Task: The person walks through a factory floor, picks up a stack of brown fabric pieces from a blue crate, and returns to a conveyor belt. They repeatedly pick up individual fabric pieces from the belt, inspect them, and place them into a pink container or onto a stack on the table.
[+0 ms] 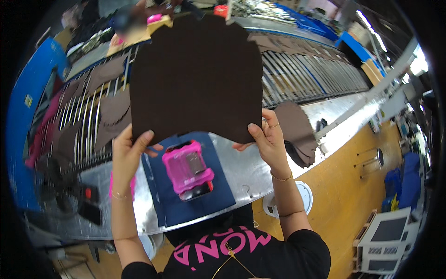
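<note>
A dark brown cut fabric panel (197,79) is held up flat before me, its lower edge curving inward between two corners. My left hand (127,149) pinches the lower left corner between thumb and fingers. At the lower right corner, my right hand (270,142) grips the panel the same way. Below it, on the metal table, lies a dark blue cloth (216,190). A bright pink plastic frame (179,172) with black and red parts rests on that cloth. Just right of my right hand sits a stack of brown fabric pieces (297,128).
Beyond the metal table (246,181) runs a slatted conveyor (302,76) carrying more brown fabric pieces (111,111). A fan (60,186) and a black phone-like object (90,213) are at the left. Across the table another person (127,28) is at work. A stool (371,158) stands at right.
</note>
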The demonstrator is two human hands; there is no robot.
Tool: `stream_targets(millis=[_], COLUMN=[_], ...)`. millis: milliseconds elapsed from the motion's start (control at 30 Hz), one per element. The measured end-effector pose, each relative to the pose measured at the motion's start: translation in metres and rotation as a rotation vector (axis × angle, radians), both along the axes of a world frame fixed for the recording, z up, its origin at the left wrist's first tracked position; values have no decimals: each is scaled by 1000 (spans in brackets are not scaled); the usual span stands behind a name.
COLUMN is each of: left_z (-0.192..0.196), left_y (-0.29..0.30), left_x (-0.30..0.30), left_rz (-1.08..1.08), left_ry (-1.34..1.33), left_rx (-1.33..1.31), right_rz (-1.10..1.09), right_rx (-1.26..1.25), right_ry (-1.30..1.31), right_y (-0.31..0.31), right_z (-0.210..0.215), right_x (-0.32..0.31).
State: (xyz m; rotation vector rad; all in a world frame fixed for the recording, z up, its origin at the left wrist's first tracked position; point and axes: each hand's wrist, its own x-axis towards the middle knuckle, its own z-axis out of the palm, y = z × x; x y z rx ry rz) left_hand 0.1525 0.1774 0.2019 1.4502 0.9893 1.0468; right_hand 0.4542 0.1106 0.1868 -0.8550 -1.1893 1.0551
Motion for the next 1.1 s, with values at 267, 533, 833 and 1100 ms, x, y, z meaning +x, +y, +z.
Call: stream_targets(millis=[267,533,833,1100], left_z=[10,-11,-35,-40], left_y=[-52,-94,-58,-28], left_x=[-92,-112,-47,35], left_rz=[429,453,131,-137], left_ry=[296,418,725,731], left_rx=[280,131,319,687], right_rz=[49,94,-68,-410], right_rx=[219,458,178,-139], right_ry=[-645,-837,-869,-834], right_y=[32,37,7,-61], right_z=[-40,-55,-104,-119], right_x=[-60,-72,12,81])
